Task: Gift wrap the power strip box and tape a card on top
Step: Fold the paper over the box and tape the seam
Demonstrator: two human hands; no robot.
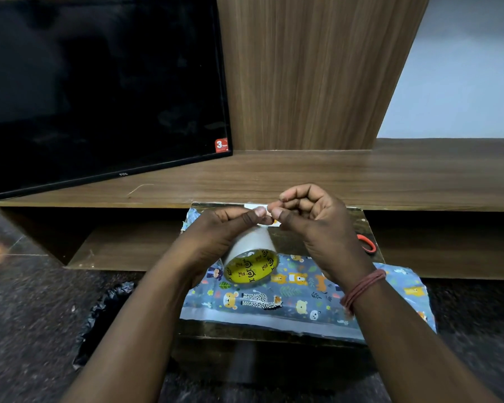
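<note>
Centre of frame, head view: I see my left hand (230, 228) gripping the tape roll (250, 261), my right hand (309, 216) pinching its end. Below lies animal-print wrapping paper (297, 298); orange scissors (367, 242) at right.

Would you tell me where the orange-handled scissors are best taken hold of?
Grip the orange handle loop, coming from the right: it is the only part showing, poking out beyond the right hand, which hides the blades; the left hand holds the tape roll.
</note>
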